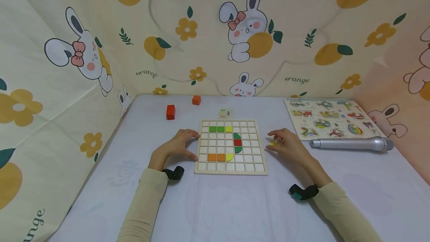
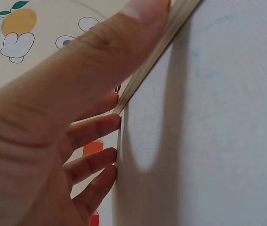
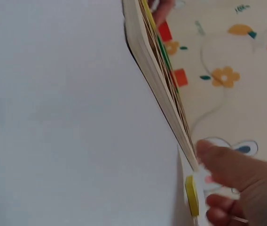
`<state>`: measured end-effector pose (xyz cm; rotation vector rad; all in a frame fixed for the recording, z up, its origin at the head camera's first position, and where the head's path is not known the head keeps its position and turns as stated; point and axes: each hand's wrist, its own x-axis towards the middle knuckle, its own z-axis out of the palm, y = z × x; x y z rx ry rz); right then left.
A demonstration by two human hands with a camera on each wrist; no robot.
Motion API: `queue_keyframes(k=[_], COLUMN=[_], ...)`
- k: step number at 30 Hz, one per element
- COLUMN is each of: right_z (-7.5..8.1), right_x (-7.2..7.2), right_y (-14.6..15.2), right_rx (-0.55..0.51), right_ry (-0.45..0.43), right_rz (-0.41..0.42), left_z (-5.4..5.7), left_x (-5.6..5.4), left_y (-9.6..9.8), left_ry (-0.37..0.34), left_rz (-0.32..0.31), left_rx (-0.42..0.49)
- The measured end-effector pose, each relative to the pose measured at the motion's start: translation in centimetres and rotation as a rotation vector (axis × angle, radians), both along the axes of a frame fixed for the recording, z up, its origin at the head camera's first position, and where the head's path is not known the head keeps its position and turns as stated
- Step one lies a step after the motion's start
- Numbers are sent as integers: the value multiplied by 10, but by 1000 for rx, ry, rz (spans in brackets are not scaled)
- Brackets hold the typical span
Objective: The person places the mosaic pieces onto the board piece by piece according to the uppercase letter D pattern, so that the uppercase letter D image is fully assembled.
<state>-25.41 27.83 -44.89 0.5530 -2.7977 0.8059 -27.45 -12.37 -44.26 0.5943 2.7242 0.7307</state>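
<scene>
In the head view a wooden grid board [image 1: 246,164] lies on the table, with green, yellow, red and orange tiles in some of its squares. My left hand [image 1: 176,146] rests at the board's left edge, thumb and fingers spread along it. Beyond the right edge is my right hand [image 1: 287,145], its thumb and fingers parted around a small yellow tile [image 1: 273,143]. The right wrist view shows this yellow tile [image 3: 192,195] next to the board's side, close to the right hand [image 3: 241,183]. Whether the fingers touch it I cannot tell.
Two red-orange blocks [image 1: 170,112] stand behind the board to the left. A small patterned grid card [image 1: 226,113] lies just past its far edge. To the right are a picture board [image 1: 326,118] and a silver microphone [image 1: 351,144]. Printed cloth [image 1: 205,47] walls the table.
</scene>
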Motion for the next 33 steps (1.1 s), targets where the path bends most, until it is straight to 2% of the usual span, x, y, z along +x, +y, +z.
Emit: queue_keyframes(k=[4,8,12,18,24,33], right_z=[-4,-2,-1,3,12,19], right_x=[-2,-1,-2,-2,-6,-12], right_y=[9,10,9,3,-18,-74], right_rx=[71,73,46,52,-25,-123], right_ry=[-46,-102,-134,-114,-93,-108], right_rz=[-40,-54,-32,13,83,237], left_z=[-1,-2,-2,-1,-2,-2], left_x=[0,-1,-1,-1,-1,-1], left_y=[-1,-1,-1,-1,-2,-2], left_ry=[0,1,0,1,4,14], left_rz=[2,5,8,8,6,-8], left_rx=[8,8,1,0,0,4])
